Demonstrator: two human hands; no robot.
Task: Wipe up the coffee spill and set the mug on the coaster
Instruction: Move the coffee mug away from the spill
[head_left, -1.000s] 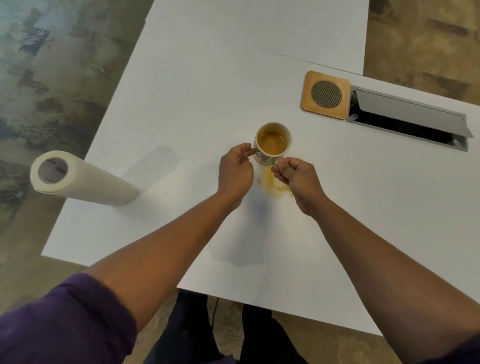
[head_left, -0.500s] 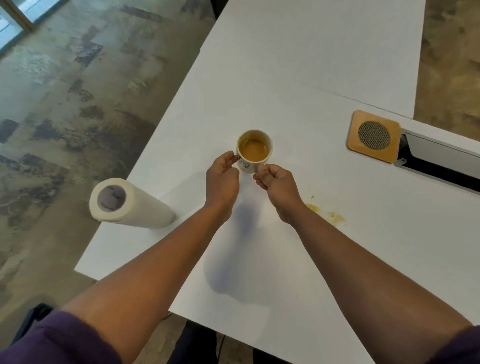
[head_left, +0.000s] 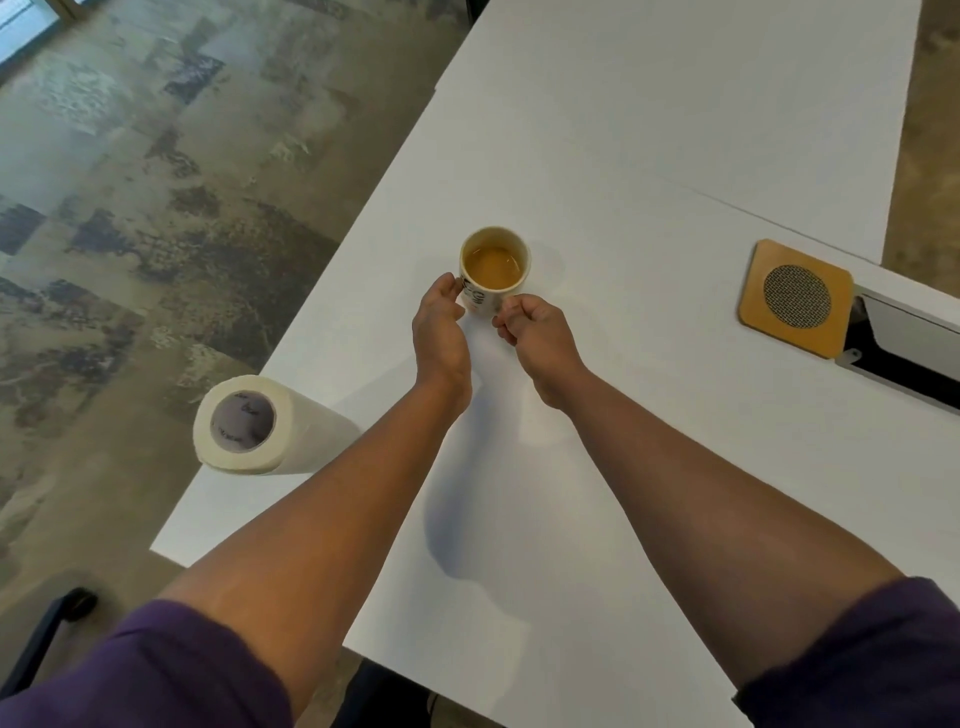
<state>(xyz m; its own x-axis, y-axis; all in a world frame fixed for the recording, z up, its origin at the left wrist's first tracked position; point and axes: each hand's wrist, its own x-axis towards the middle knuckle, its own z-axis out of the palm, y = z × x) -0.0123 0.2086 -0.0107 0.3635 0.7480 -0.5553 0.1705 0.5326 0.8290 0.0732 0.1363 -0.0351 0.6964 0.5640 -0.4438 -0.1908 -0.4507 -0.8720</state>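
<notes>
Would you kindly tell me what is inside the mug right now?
The mug holds light brown coffee, well below the rim. The coffee is opaque, so the mug's bottom cannot be seen.

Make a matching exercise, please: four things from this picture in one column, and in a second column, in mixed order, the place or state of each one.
Things:
1. mug
2. coaster
3. paper towel roll
4. left hand

Places or states:
A. lies on its side near the table's left edge
B. holds light brown coffee, stands on the white table
C. bare, beside the cable hatch at the right
D. touches the mug's side, across from the right hand

Pairs: 1-B, 2-C, 3-A, 4-D
</notes>
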